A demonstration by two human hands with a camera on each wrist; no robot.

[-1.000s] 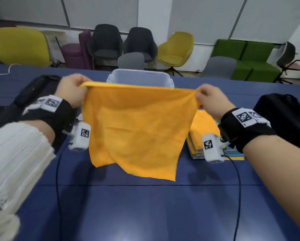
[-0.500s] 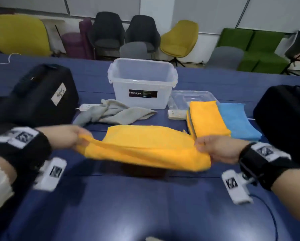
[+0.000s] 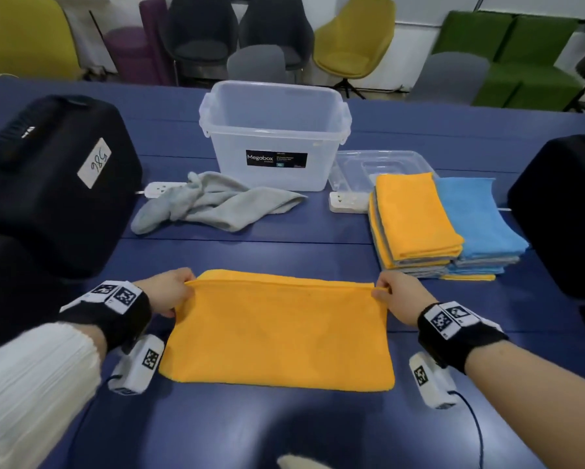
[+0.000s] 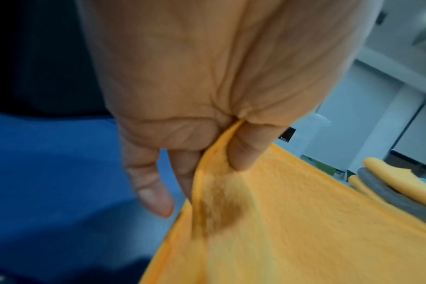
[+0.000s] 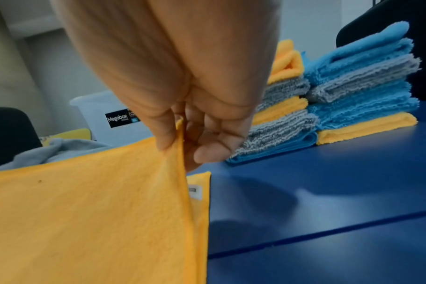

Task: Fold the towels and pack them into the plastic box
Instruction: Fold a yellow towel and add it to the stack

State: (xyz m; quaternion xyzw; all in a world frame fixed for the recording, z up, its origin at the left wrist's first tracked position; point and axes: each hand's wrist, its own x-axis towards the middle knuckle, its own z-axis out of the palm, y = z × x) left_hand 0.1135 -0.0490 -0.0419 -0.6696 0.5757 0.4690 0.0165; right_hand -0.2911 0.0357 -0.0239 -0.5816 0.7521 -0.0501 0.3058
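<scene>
- Orange towel (image 3: pixel 277 330) lies folded in half on the desk (image 3: pixel 284 431) in front of us; we'd keep the top edge taut and square the corners before the next fold.
- Left hand (image 3: pixel 169 292) and right hand (image 3: pixel 397 297) each pinch a far corner, thumb against curled fingers.
- Beyond: grey towel (image 3: pixel 216 204) unfolded, folded stacks (image 3: pixel 446 225) at right, plastic box (image 3: pixel 274 137) apparently empty.

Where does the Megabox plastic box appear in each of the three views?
Head: the Megabox plastic box stands at upper centre on the table, behind the grey towel.
Left wrist: only a blurred pale shape at the right edge, past the thumb; I cannot tell that it is the box.
Right wrist: left of centre, partly hidden behind the right hand.
Shared landmark: the stacked folded towels.
</scene>
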